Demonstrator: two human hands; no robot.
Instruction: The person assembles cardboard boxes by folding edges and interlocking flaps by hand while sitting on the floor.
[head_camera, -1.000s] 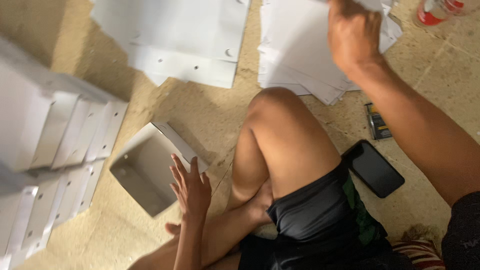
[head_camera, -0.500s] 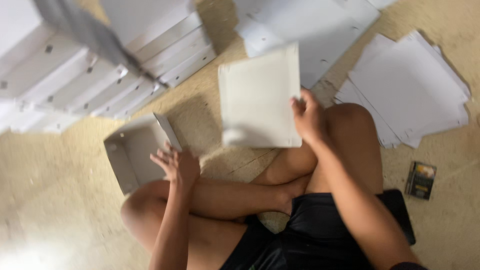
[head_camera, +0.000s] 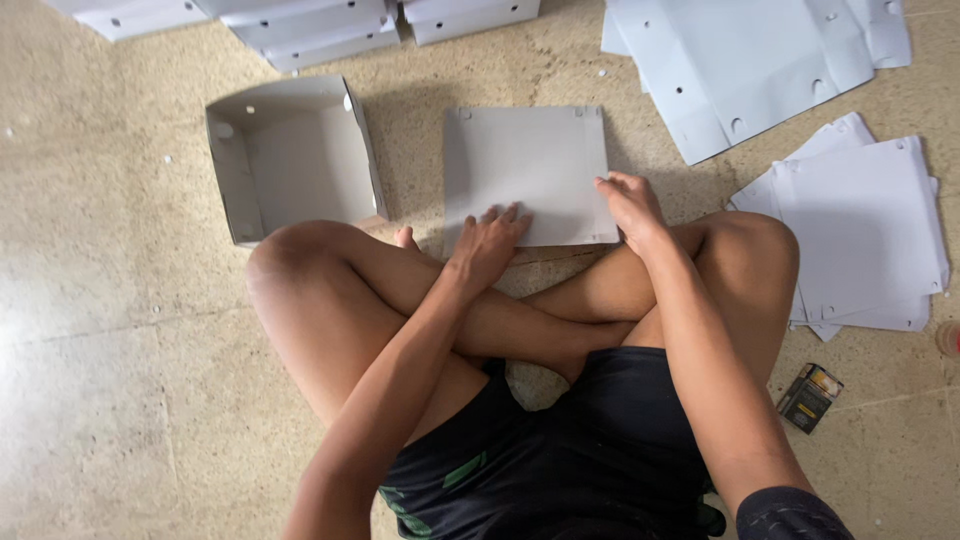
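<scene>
A flat white cardboard sheet (head_camera: 525, 165) lies on the floor in front of my crossed legs. My left hand (head_camera: 487, 243) rests with fingers spread on its near edge. My right hand (head_camera: 628, 203) presses on the sheet's near right corner. A folded open white box (head_camera: 290, 160) stands on the floor just left of the sheet, apart from both hands.
Stacks of flat white sheets (head_camera: 865, 225) lie at the right, larger punched sheets (head_camera: 745, 55) at the top right. Folded boxes (head_camera: 300, 25) line the top edge. A small dark packet (head_camera: 809, 397) lies by my right knee on the beige floor (head_camera: 120, 350).
My right hand has brought the white sheet down flat onto the floor. My left hand moved from beside the folded box onto the sheet's near edge.
</scene>
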